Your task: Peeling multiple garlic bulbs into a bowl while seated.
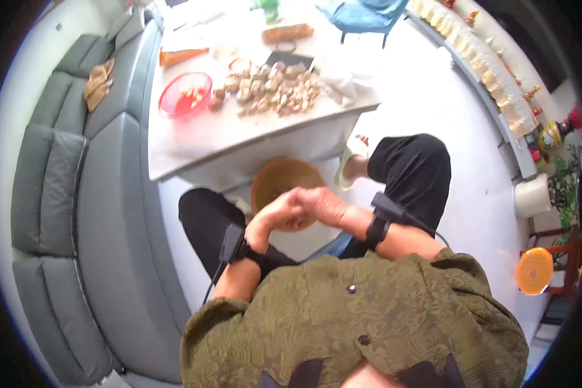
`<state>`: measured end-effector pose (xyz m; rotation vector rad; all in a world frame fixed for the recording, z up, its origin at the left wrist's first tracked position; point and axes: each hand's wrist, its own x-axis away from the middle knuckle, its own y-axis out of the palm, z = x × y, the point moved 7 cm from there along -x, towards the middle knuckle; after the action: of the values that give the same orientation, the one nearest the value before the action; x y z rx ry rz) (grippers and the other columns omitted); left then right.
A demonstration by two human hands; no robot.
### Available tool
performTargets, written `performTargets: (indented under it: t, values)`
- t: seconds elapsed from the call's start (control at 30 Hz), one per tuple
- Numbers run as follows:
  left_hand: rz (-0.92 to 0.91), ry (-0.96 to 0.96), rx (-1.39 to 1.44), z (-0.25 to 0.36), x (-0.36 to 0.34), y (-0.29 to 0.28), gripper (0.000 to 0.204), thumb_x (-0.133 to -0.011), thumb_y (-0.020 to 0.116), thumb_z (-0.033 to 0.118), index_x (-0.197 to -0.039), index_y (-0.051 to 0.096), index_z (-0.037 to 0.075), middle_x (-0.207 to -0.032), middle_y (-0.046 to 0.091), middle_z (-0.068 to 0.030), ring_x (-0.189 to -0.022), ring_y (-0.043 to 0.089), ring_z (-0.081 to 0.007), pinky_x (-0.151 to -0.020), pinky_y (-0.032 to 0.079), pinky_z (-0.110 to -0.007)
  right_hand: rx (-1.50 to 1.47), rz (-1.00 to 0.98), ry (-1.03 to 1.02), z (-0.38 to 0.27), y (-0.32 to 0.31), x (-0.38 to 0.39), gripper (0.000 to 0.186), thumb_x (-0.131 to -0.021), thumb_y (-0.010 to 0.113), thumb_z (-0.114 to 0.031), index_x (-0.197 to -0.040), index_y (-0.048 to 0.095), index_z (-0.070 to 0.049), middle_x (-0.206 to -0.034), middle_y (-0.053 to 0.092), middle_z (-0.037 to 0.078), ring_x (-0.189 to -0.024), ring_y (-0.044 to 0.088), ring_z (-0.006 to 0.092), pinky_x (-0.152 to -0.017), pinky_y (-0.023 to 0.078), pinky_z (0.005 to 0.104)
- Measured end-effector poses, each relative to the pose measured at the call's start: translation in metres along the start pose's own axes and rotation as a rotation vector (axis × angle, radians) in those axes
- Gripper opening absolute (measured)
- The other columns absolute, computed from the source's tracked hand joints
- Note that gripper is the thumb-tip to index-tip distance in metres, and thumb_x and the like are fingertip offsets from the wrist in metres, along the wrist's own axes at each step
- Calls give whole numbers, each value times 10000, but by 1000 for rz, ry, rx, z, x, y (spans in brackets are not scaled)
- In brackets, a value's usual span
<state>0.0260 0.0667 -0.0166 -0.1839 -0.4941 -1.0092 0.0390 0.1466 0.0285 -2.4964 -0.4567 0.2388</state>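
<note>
My left hand (273, 217) and my right hand (321, 203) meet in front of me, above an orange-brown basin (288, 173) on the floor between my legs. Both are closed, fingers bent and pressed together at the tips. Whatever they pinch is hidden by the fingers. On the table (213, 139) ahead lies a broad heap of what look like garlic bulbs and cloves (275, 87). A red mesh basket (171, 100) left of the heap holds a few pale pieces.
A dark flat tray (290, 60) and a brown packet (288, 33) lie behind the heap; an orange packet (182, 56) lies at the left. A grey sofa (126, 213) runs along the left side. A blue chair (363, 16) stands beyond the table. White plant pot (532, 197) at right.
</note>
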Motion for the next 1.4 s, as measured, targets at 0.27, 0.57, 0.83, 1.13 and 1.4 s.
performTargets:
  t: [0.27,0.57,0.83,1.13,1.4]
  values:
    - [40,101,131,-22,-15,10,270,-757,548,66,-1026,517,53,-733,567,15,-465,476,-55,-405,394,-233,207,-36,24,9,5,12,185,-793,507,-136,-955,581,-87,-804,631,165,-772,626,316,-654,497,385]
    - [218,261,50,-23,-27,-8,358,-733,566,53,-1079,484,17,-920,582,-63,-785,558,-105,-648,478,-257,-8,15,-24,13,-7,-1,158,-752,540,-110,-901,592,-114,-757,620,166,-748,623,323,-636,495,382]
    - [455,213,89,3,7,-30,261,-834,613,187,-964,431,53,-705,528,-31,-514,524,-100,-450,427,-226,235,268,-109,-13,-22,-16,144,-759,583,-178,-776,518,-50,-666,560,164,-695,595,336,-620,479,405]
    - [409,524,576,61,50,-40,302,-807,568,4,-1090,464,-17,-829,562,-66,-631,581,-147,-538,492,-233,-138,308,-108,-45,-60,-37,68,-756,574,-127,-775,596,-64,-735,594,148,-710,589,316,-642,473,373]
    - [420,531,551,73,64,-31,274,-831,569,33,-1082,472,-23,-893,569,-79,-665,599,-162,-557,523,-256,49,329,-193,-65,-68,-40,86,-728,581,-154,-747,620,-79,-755,607,111,-727,590,292,-660,469,372]
